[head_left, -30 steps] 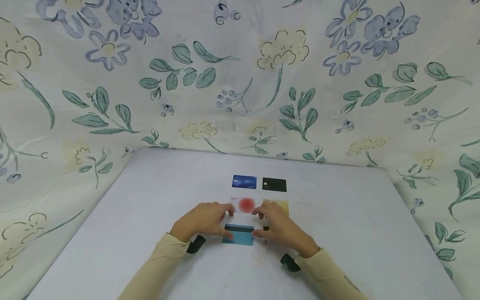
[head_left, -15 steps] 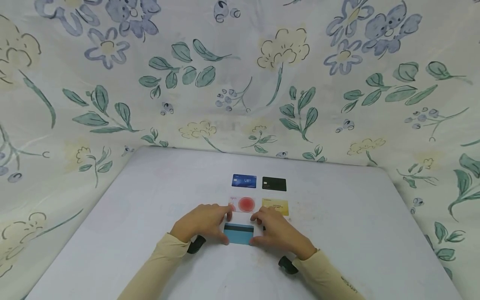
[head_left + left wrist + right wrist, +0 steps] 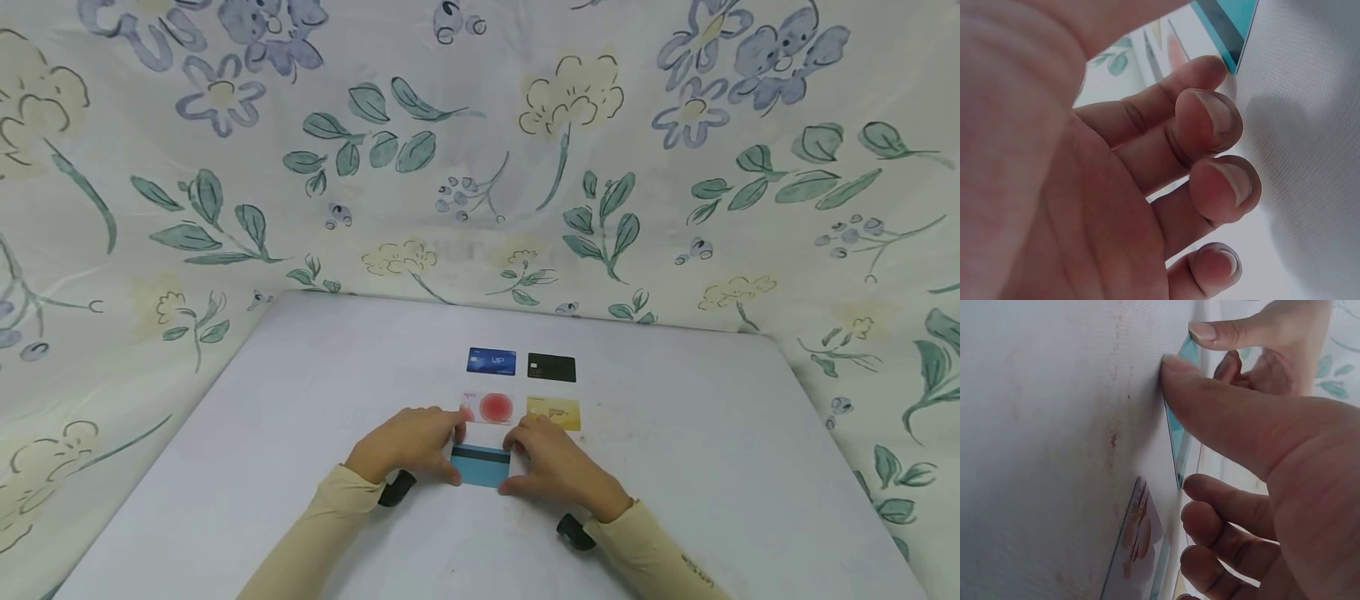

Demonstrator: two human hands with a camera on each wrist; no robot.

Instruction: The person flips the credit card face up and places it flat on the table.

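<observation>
A light blue card (image 3: 480,472) with a dark stripe along its far edge lies on the white table, between my hands. My left hand (image 3: 412,442) holds its left end, thumb at the near corner and index fingertip at the far corner. On the right end, my right hand (image 3: 561,468) does the same, fingers curved. The left wrist view shows the blue card's corner (image 3: 1235,31) against the index fingertip; the other fingers curl loosely. Under my right hand, hidden in the head view, lies a card with a brownish picture (image 3: 1140,540).
Beyond my hands lie a white card with a red circle (image 3: 495,407) and a yellow card (image 3: 564,414). Farther back are a dark blue VIP card (image 3: 491,362) and a black card (image 3: 552,367). A flowered cloth (image 3: 480,167) hangs behind the table (image 3: 675,467).
My left thumb has slid off the blue card's face to its near corner. The right thumb has moved down to the near right corner. The card has straightened slightly; more of the yellow card shows.
</observation>
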